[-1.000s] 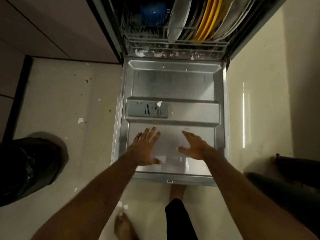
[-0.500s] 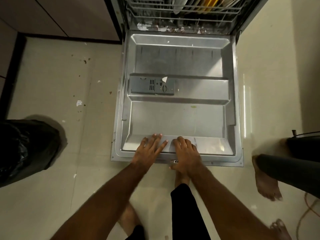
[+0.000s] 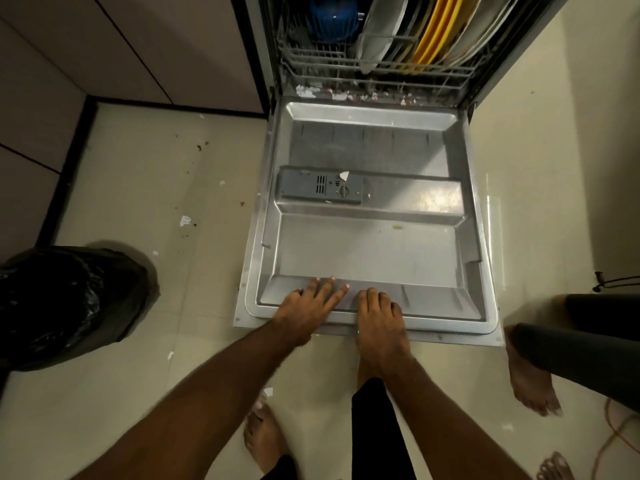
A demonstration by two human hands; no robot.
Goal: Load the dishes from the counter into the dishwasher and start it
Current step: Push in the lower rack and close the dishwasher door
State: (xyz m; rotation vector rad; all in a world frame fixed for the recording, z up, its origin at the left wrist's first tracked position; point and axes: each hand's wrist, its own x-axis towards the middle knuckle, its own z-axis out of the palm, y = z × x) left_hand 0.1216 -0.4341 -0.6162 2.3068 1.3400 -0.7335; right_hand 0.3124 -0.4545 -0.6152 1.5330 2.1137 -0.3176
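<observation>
Head view: your left hand (image 3: 310, 306), fingers splayed, and right hand (image 3: 379, 315), fingers together, lie flat on the dishwasher door (image 3: 367, 251) at its 6 o'clock edge.

Wearer from above: bare forearms (image 3: 450, 410) with left hand (image 3: 308, 306) and right hand (image 3: 379, 317); black cloth trouser legs (image 3: 377, 431) at 6 o'clock; bare left foot (image 3: 265, 438) at 7 o'clock

Dim, warm light; wide-angle edge distortion

Floor: pale beige tiled floor (image 3: 138, 188)
Left: crumpled black plastic rubbish bag (image 3: 62, 306)
Scattered: white paper scraps (image 3: 185, 220), brown crumbs (image 3: 200, 147)
Lower right: orange cable (image 3: 614, 436)
</observation>
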